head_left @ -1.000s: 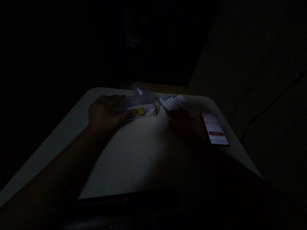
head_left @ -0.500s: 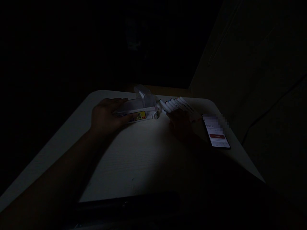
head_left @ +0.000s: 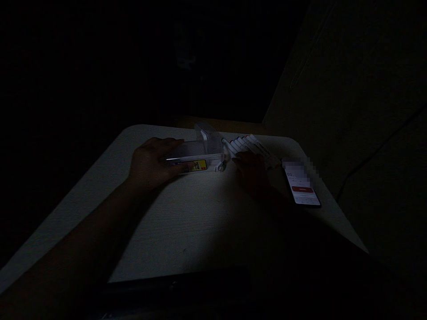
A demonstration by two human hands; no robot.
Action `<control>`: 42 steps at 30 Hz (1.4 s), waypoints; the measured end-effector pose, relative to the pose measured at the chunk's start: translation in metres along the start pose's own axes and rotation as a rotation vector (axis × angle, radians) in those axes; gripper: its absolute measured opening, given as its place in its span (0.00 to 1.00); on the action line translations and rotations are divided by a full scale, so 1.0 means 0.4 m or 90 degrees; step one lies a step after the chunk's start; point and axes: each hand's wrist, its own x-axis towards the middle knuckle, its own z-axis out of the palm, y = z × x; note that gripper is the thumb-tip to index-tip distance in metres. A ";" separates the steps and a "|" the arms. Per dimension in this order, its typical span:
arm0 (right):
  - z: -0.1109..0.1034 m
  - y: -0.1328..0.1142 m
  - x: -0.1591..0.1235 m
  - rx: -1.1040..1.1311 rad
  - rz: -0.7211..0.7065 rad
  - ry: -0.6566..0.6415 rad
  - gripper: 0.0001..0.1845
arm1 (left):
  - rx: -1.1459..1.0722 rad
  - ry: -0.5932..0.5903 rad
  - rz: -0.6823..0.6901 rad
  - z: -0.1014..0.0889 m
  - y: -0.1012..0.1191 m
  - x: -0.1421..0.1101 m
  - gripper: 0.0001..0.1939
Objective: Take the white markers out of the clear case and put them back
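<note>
My left hand is closed around a clear plastic case, thumb along its near side beside a yellow label. The case lies on its side with its clear lid tilted up at the right end. Several white markers with coloured ends lie side by side, slanting, just right of the case. Over their near ends rests my right hand, in deep shadow, its fingers apart and touching the markers. The leftmost marker is close to the case's right end.
A phone with a lit screen lies on the right of the pale table. Along the near edge is a long dark object that I cannot make out. A wall stands to the right. The room is very dark.
My left hand has slid the case a little to the right, up against the markers. My right hand has stayed almost in place over the markers' near ends.
</note>
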 end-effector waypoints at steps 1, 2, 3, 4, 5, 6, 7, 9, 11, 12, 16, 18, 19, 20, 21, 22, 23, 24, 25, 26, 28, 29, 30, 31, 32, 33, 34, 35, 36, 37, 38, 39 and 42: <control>-0.001 -0.001 0.001 0.003 0.002 0.002 0.18 | -0.005 0.003 0.005 0.001 -0.002 0.000 0.31; -0.002 -0.002 0.001 0.007 0.003 0.008 0.18 | -0.009 0.005 0.007 0.002 -0.003 -0.001 0.31; -0.003 -0.003 0.002 0.012 0.000 0.017 0.19 | -0.012 0.005 0.008 0.003 -0.004 -0.001 0.30; -0.005 -0.005 0.002 0.019 -0.006 0.026 0.19 | -0.013 0.005 0.009 0.004 -0.005 -0.001 0.30; -0.008 -0.007 0.002 0.026 -0.014 0.036 0.19 | -0.014 0.003 0.010 0.004 -0.005 -0.001 0.30; -0.010 -0.008 0.001 0.036 -0.024 0.048 0.19 | -0.017 0.000 0.013 0.004 -0.005 -0.001 0.29; -0.011 -0.009 0.001 0.047 -0.038 0.060 0.19 | -0.018 -0.002 0.019 0.004 -0.004 -0.001 0.29; -0.012 -0.010 -0.001 0.067 -0.077 0.082 0.20 | -0.022 0.001 0.033 0.003 -0.003 -0.001 0.29; -0.008 -0.010 -0.001 0.081 -0.128 0.087 0.20 | -0.023 0.008 0.041 0.003 -0.003 0.000 0.29; -0.005 -0.010 -0.001 0.085 -0.154 0.084 0.20 | -0.023 0.010 0.043 0.004 -0.004 0.000 0.30; 0.005 -0.011 0.002 0.081 -0.214 0.079 0.18 | -0.025 0.006 0.044 0.004 -0.005 0.000 0.30; 0.004 -0.014 0.003 0.072 -0.208 0.069 0.18 | -0.029 -0.003 0.026 0.004 -0.004 0.000 0.30; 0.002 -0.015 0.003 0.069 -0.201 0.062 0.17 | -0.031 -0.010 0.012 0.003 -0.003 0.000 0.30; -0.001 -0.017 0.003 0.068 -0.193 0.057 0.16 | -0.031 -0.019 -0.001 0.002 -0.002 0.000 0.30; -0.004 -0.017 0.002 0.069 -0.185 0.057 0.16 | -0.031 -0.026 -0.012 0.002 -0.002 0.000 0.30; -0.007 -0.018 0.000 0.072 -0.172 0.062 0.16 | -0.030 -0.030 -0.020 0.001 -0.001 0.000 0.30; -0.009 -0.017 -0.002 0.075 -0.155 0.071 0.16 | -0.030 -0.034 -0.024 0.001 -0.001 0.000 0.30; -0.011 -0.017 -0.003 0.075 -0.134 0.083 0.16 | -0.029 -0.035 -0.023 0.001 -0.002 0.001 0.30; -0.013 -0.016 -0.005 0.074 -0.110 0.094 0.16 | -0.029 -0.033 -0.020 0.001 -0.003 0.001 0.30; -0.014 -0.015 -0.007 0.071 -0.090 0.101 0.16 | -0.029 -0.033 -0.015 0.001 -0.004 0.001 0.30; -0.015 -0.014 -0.008 0.070 -0.076 0.102 0.17 | -0.024 -0.035 -0.008 0.001 -0.006 0.001 0.30; -0.015 -0.014 -0.008 0.074 -0.088 0.095 0.18 | -0.021 -0.038 -0.005 0.001 -0.007 0.001 0.30; -0.014 -0.014 -0.007 0.079 -0.107 0.084 0.18 | -0.019 -0.040 -0.003 0.001 -0.008 0.002 0.30; -0.012 -0.014 -0.006 0.084 -0.130 0.070 0.18 | -0.017 -0.041 -0.002 0.001 -0.008 0.002 0.30; -0.010 -0.014 -0.005 0.087 -0.151 0.056 0.18 | -0.017 -0.040 0.000 0.001 -0.008 0.002 0.30; -0.009 -0.014 -0.004 0.090 -0.166 0.045 0.17 | -0.018 -0.036 0.004 0.001 -0.007 0.002 0.30; -0.007 -0.015 -0.002 0.094 -0.173 0.040 0.17 | -0.020 -0.030 0.007 0.001 -0.006 0.002 0.30; -0.007 -0.015 -0.002 0.100 -0.173 0.038 0.17 | -0.023 -0.023 0.010 0.001 -0.005 0.002 0.30; -0.007 -0.016 -0.001 0.107 -0.168 0.038 0.17 | -0.027 -0.016 0.012 0.001 -0.004 0.002 0.30; -0.008 -0.016 -0.001 0.112 -0.163 0.038 0.17 | -0.032 -0.011 0.015 0.001 -0.004 0.001 0.30; -0.010 -0.017 -0.001 0.113 -0.159 0.034 0.17 | -0.039 -0.006 0.018 0.001 -0.003 0.001 0.30; -0.012 -0.018 -0.002 0.109 -0.158 0.027 0.17 | -0.045 -0.005 0.019 0.001 -0.003 0.001 0.30; -0.017 -0.019 -0.002 0.084 -0.159 0.026 0.20 | -0.056 -0.012 0.018 -0.001 -0.002 0.000 0.29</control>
